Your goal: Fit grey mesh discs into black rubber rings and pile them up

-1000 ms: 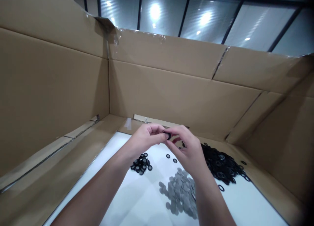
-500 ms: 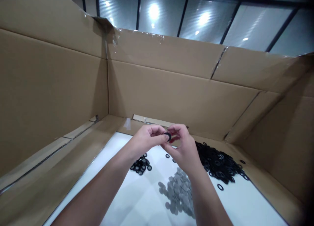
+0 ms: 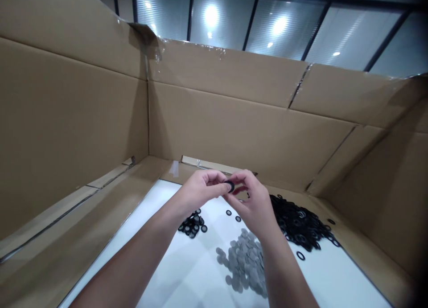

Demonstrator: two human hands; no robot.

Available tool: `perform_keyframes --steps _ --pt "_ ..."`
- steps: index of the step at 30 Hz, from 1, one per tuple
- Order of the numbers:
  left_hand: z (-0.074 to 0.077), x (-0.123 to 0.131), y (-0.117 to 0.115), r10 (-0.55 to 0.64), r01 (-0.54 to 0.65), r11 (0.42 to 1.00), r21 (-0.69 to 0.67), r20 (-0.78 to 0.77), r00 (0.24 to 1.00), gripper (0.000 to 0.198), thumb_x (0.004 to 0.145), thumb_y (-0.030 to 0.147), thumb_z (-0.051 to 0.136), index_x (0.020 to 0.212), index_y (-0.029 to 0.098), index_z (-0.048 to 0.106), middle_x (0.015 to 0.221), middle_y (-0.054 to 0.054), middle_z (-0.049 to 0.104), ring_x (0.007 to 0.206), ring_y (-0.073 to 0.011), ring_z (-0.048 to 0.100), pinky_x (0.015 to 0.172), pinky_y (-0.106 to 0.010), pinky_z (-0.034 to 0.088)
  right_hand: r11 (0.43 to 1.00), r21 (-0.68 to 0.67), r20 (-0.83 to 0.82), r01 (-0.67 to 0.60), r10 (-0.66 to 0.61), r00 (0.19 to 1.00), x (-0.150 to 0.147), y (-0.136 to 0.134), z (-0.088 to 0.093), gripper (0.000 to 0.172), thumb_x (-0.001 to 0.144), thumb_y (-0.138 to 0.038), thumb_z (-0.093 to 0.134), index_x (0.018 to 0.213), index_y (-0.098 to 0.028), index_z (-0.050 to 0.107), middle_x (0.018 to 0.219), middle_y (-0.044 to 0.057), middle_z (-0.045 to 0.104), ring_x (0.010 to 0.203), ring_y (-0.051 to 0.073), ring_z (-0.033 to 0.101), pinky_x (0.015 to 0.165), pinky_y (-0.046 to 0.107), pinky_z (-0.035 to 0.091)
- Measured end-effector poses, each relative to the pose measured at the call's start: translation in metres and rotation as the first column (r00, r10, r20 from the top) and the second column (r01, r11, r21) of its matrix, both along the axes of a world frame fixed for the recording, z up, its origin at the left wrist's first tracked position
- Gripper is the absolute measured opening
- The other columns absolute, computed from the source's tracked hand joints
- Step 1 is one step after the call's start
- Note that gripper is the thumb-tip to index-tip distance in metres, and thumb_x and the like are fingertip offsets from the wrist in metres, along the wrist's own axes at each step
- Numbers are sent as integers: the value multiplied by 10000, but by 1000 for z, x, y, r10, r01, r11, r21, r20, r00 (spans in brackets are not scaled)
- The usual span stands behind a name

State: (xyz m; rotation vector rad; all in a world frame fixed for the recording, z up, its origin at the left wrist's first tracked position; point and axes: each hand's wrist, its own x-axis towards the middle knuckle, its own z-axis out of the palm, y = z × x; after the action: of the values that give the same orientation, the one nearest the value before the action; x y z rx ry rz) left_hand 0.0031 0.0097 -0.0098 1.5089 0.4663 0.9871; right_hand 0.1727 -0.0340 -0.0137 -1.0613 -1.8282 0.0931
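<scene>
The left hand [image 3: 201, 190] and right hand [image 3: 252, 202] are together, pinching 1 black rubber ring [image 3: 229, 186] between them. Below, in a cardboard box [image 3: 247, 129], a white sheet [image 3: 174, 272] holds gray mesh discs [image 3: 244, 263], a small pile of black rings [image 3: 193, 223] and a big pile of black rings [image 3: 299, 223].

At the middle of the frame, the left hand [image 3: 200, 187] and right hand [image 3: 250, 199] pinch a black ring [image 3: 229, 186] between them, above a white board [image 3: 174, 272], with grey discs [image 3: 244, 263] at lower middle and black rings [image 3: 301, 223] heaped right
</scene>
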Motion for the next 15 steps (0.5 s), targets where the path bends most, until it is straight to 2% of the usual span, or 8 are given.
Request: perform_keyframes --steps 2,3,5,7,10,12,15 --pt "-1 1 0 -1 1 1000 -19 2 1000 163 827 292 738 770 160 662 767 -2 663 797 -149 622 772 -273 442 997 -29 -49 72 -73 996 -1 0 -1 249 818 -237 742 956 -246 535 896 -5 663 721 156 647 640 291 544" --pt "-1 1 0 2 -2 1000 -24 6 1000 155 829 288 734 775 160 664 776 -5 668 803 -151 625 771 -273 444 997 -40 -59 60 -62 996 -1 1 -2 296 807 -247 758 997 -250 530 913 -3 669 732 160 653 648 295 551" --pt "-1 1 1 7 -7 1000 -17 11 1000 147 834 289 729 788 162 672 787 -9 677 795 -149 624 764 -271 443 999 -30 -43 -38 37 998 -1 0 -1 352 823 -244 752 1106 -261 542 982 9 681 799 165 667 705 305 569" --pt "-1 0 2 5 -5 1000 3 7 1000 152 837 293 726 782 161 674 772 -4 672 772 -141 614 756 -268 438 994 4 -9 -111 112 994 -1 1 0 300 860 -208 710 1120 -269 575 1003 11 683 826 158 665 746 304 570" --pt "-1 0 3 -2 2 1000 4 0 1000 158 833 283 727 763 157 662 745 8 644 767 -134 599 758 -262 433 999 33 -31 -23 24 999 -2 2 -2 182 852 -183 700 970 -249 578 911 -4 675 756 148 655 698 290 557" --pt "-1 0 3 -3 3 1000 -12 1 1000 150 830 271 726 768 154 656 759 7 641 784 -135 598 767 -261 431 1000 3 -79 29 -29 996 -3 4 -4 240 816 -210 742 939 -243 538 861 -16 665 712 147 654 652 280 554" --pt "0 0 2 -2 2 1000 -14 -4 1000 162 833 282 719 760 155 649 759 6 639 771 -133 591 756 -261 422 997 -31 -76 -69 67 995 0 5 -4 299 821 -239 755 1039 -248 551 937 4 686 775 160 679 696 296 582"
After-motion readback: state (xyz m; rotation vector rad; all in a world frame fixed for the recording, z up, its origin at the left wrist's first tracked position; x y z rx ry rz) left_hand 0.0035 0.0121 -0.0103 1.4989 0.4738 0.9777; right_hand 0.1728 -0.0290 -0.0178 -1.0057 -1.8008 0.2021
